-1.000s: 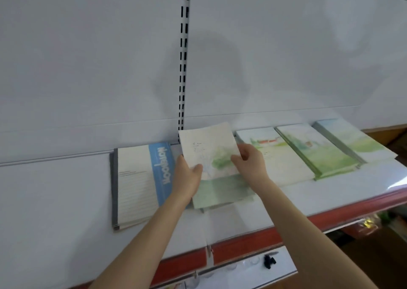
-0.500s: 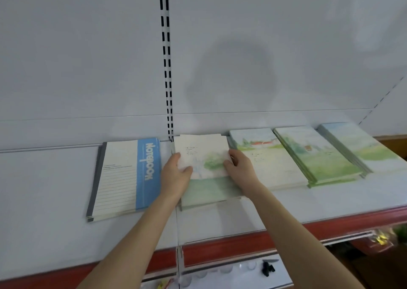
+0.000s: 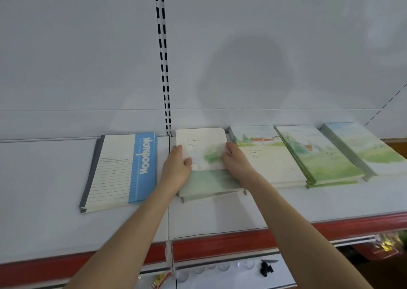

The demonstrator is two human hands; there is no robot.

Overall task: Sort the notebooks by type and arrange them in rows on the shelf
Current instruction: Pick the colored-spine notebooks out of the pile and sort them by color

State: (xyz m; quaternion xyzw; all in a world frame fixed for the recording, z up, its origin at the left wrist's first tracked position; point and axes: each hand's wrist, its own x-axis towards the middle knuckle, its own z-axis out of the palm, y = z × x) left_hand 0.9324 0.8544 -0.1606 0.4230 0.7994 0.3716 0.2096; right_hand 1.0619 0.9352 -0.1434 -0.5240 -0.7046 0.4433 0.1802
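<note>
— What's leftmost on the shelf (image 3: 44,189)?
— A blue notebook pile (image 3: 123,172). Next, the left hand (image 3: 176,169) pinches the pale notebook (image 3: 204,149) atop its stack; the right hand (image 3: 235,158) seems to grip its other edge. Three watercolour stacks (image 3: 315,156) follow.

Both bare arms were stretched out forward, the left forearm (image 3: 123,240) and right forearm (image 3: 297,222) wide apart near the body and closer at the wrists. The left hand (image 3: 176,167) lay knuckles up, thumb across the cover of the notebook (image 3: 204,154), fingers curled at its left edge. The right hand (image 3: 235,158) gripped the opposite edge, fingers bent over it, thumb hidden. The hands were level with each other, a little apart.
</note>
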